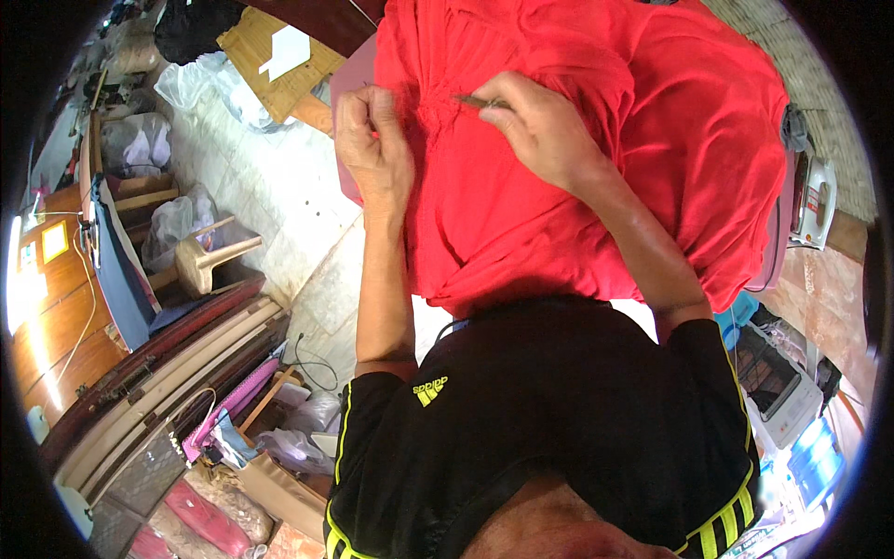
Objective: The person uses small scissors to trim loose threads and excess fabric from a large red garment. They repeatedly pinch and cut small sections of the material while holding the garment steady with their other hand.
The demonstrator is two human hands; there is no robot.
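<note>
The left hand (372, 149) pinched soft, wrinkly red cloth (559, 168) at the top middle. The right hand (540, 130) pinched a thin tool (477, 101). A white iron (815, 200) sat at right.

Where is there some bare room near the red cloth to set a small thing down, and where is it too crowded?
The pale tiled floor, between the red cloth and the small wooden stool, lies bare. It is crowded lower left, where bags and cloth scraps pile up, and far right, around the iron. Both the left hand and right hand rest on the cloth.

Bright daylight, glare at the left edge, heavy fisheye bending, dark rim.
</note>
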